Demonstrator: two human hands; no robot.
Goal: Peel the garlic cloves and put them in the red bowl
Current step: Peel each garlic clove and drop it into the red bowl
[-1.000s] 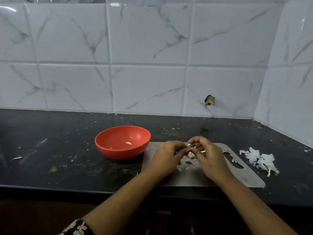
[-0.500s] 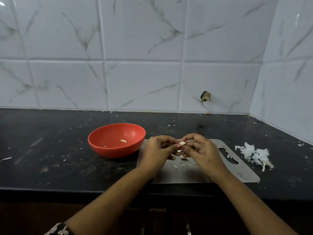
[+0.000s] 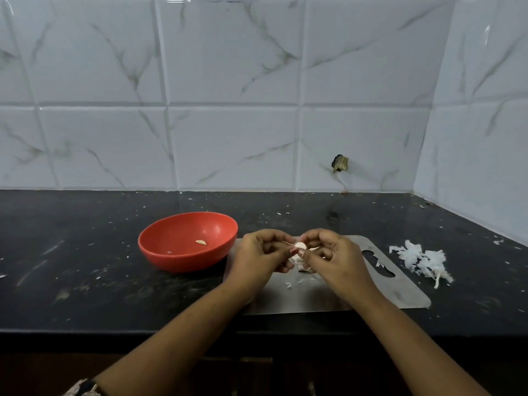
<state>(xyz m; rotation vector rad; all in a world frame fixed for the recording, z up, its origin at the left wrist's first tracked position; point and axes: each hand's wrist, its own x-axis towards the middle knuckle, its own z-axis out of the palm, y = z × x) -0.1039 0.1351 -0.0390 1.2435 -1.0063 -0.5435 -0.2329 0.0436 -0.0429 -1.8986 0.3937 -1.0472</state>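
Now both hands meet just above the steel board (image 3: 400,295), the left hand (image 3: 258,257) and right hand (image 3: 333,257) pinching one garlic clove (image 3: 299,247) between curled fingertips, likely so loose skin drops onto the board. The red bowl (image 3: 171,255) sits just left of the board, one peeled clove (image 3: 201,242) inside. A peel pile (image 3: 423,260) lies right of the board, apart from the bowl.

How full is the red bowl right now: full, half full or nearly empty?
Nearly empty. The red bowl holds one peeled clove and a tiny fleck; bare red surface shows around them.
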